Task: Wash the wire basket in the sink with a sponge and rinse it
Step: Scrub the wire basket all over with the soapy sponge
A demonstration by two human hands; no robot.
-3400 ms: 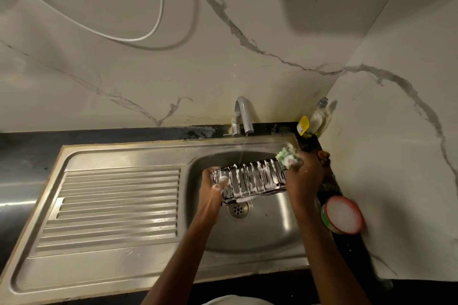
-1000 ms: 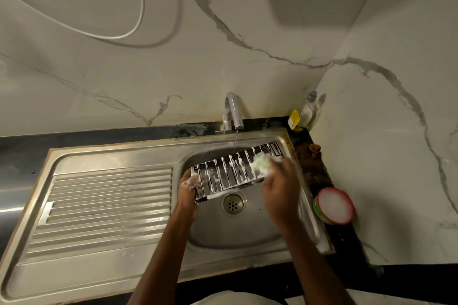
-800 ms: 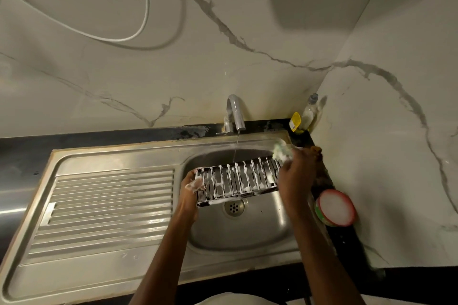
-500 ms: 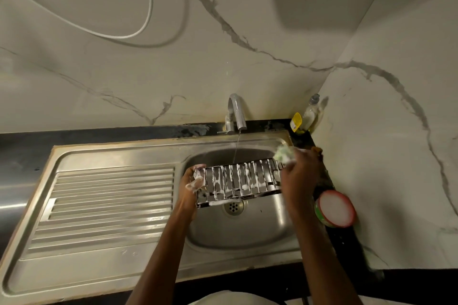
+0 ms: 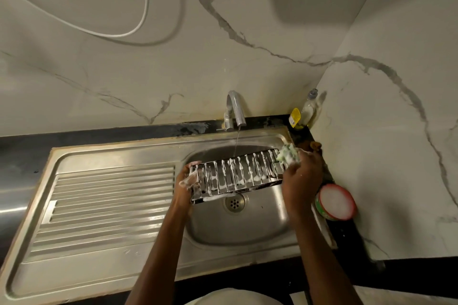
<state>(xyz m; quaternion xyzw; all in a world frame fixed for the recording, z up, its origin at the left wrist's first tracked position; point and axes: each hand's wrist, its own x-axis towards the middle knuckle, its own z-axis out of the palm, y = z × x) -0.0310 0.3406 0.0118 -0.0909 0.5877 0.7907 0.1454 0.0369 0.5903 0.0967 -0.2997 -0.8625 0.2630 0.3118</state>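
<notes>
Chrome wire basket, bars foam-streaked, tilted

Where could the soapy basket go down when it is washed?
The ribbed draining board, left of the bowl, is bare. So is the bowl floor around the drain, below the wire basket. The black ledge on the right is crowded: a bottle and a round tub stand there.

Bare forearms, no sleeves; soap foam on the left hand.
</notes>
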